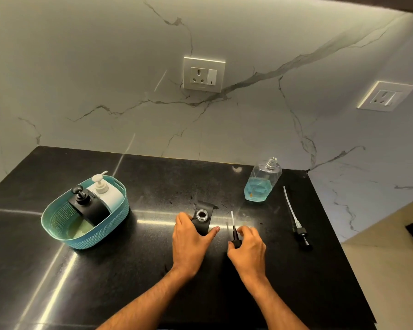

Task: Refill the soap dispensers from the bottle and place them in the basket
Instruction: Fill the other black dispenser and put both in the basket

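On the black counter (57, 270), mid-surface, the left hand (191, 244) wraps around an uncapped black dispenser (203, 216), while the right hand (247, 246) pinches its pump (234, 231), tube pointing away. No label reads on anything. The clear bottle (260, 181) of blue soap stands open near the back wall; a second pump (296, 220) lies toward the right edge. The teal basket (65, 225) at left holds two dispensers (98, 198).
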### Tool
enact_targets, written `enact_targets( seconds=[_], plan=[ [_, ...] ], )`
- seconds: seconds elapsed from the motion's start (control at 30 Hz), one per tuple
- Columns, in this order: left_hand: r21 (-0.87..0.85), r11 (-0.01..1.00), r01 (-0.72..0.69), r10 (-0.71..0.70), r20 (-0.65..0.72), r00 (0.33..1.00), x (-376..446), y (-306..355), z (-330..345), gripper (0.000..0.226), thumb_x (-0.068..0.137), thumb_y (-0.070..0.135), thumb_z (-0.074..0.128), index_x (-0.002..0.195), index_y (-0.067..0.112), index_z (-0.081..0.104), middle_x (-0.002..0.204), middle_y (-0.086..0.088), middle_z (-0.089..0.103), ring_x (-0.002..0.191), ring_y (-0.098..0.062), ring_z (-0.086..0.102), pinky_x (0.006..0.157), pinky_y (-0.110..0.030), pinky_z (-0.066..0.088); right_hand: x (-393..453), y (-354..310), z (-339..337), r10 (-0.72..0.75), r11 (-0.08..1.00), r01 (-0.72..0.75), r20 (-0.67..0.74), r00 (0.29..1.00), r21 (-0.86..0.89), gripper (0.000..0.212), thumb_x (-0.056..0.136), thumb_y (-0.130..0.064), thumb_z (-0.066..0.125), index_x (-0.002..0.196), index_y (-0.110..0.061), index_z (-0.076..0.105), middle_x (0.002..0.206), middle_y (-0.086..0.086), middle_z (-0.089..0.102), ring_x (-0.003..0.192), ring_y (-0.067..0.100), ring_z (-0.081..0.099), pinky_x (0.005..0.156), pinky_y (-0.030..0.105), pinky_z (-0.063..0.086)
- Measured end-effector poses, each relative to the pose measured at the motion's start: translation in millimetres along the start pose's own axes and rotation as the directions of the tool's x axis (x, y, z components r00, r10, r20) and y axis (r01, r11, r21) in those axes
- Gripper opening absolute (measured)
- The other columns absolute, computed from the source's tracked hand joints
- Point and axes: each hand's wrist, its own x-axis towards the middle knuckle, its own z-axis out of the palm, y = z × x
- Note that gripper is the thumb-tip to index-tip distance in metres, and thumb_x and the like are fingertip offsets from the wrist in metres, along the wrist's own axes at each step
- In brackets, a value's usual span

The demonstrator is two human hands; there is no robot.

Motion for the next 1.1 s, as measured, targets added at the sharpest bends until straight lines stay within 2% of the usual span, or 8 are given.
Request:
enact_targets(
  seconds=[0.2,0.33,0.43,0.53,0.67,0.87,1.0,1.1],
  plan=[
    [0.010,1.000,0.018,-0.018,0.001,1.000,-2,6,5,0.077,0.062,0.071,0.085,0.100,0.028,0.034,0.098,0.009,0.048,0.089,-0.011,0.054,0.071,-0.023,0.045,2,6,16,0.002,1.000,0.000,0.044,0.999,-0.031,0.040,0.075,-0.022,0.084,0.106,-0.019,0.061,0.103,-0.004,0.056,0.090,0.016,0.061,0.076,0.022,0.048],
    [0.031,0.999,0.023,-0.023,0.010,1.000,-2,12,6,0.086,0.062,0.076,0.081,0.113,0.028,0.031,0.111,0.007,0.053,0.103,-0.015,0.059,0.074,-0.028,0.051,6,9,21,0.013,0.999,-0.010,0.059,0.998,-0.048,0.038,0.075,-0.025,0.082,0.105,-0.020,0.058,0.100,-0.005,0.054,0.090,0.016,0.060,0.075,0.023,0.047],
    [0.069,0.998,0.010,-0.012,0.031,0.999,0,14,4,0.096,0.063,0.079,0.078,0.127,0.024,0.032,0.124,0.006,0.047,0.114,-0.016,0.056,0.078,-0.031,0.051,8,11,25,0.019,0.999,-0.016,0.071,0.997,-0.046,0.037,0.076,-0.026,0.081,0.105,-0.019,0.058,0.100,-0.004,0.054,0.091,0.018,0.060,0.076,0.026,0.050],
    [0.076,0.997,-0.013,0.009,0.060,0.998,2,10,4,0.100,0.063,0.073,0.082,0.132,0.021,0.033,0.128,0.007,0.039,0.119,-0.017,0.051,0.081,-0.030,0.050,10,13,26,0.027,0.998,-0.022,0.089,0.996,-0.060,0.041,0.078,-0.029,0.079,0.111,-0.018,0.058,0.105,-0.002,0.055,0.097,0.020,0.061,0.080,0.028,0.051],
    [0.045,0.998,-0.053,0.048,0.116,0.992,0,-3,6,0.094,0.065,0.056,0.088,0.133,0.019,0.036,0.125,0.010,0.033,0.122,-0.013,0.043,0.099,-0.021,0.038,9,13,27,0.035,0.998,-0.029,0.099,0.994,-0.062,0.049,0.080,-0.038,0.078,0.119,-0.017,0.058,0.113,-0.001,0.055,0.104,0.019,0.059,0.085,0.025,0.050],
    [0.036,0.999,-0.039,0.034,0.115,0.993,-5,-10,8,0.082,0.074,0.040,0.084,0.140,0.019,0.041,0.129,0.007,0.047,0.126,-0.014,0.047,0.107,-0.026,0.041,8,16,26,0.021,0.998,-0.015,0.091,0.996,-0.064,0.055,0.080,-0.042,0.079,0.124,-0.017,0.058,0.117,-0.002,0.055,0.109,0.018,0.058,0.091,0.024,0.048],
    [0.056,0.998,-0.029,0.020,0.150,0.988,-5,-9,9,0.093,0.080,0.045,0.081,0.155,0.013,0.035,0.147,-0.001,0.051,0.141,-0.020,0.046,0.115,-0.028,0.037,10,18,26,0.006,0.998,0.000,0.083,0.997,-0.069,0.056,0.080,-0.044,0.078,0.124,-0.017,0.059,0.116,-0.002,0.056,0.110,0.018,0.058,0.092,0.025,0.047],
    [-0.007,1.000,0.017,-0.016,0.170,0.985,-6,-7,6,0.095,0.082,0.047,0.080,0.158,0.017,0.032,0.133,0.001,0.067,0.126,-0.017,0.063,0.100,-0.021,0.046,12,19,27,-0.002,0.997,0.007,0.074,0.997,-0.071,0.055,0.078,-0.047,0.078,0.120,-0.017,0.060,0.112,-0.003,0.058,0.106,0.018,0.060,0.090,0.027,0.050]
  ],
)
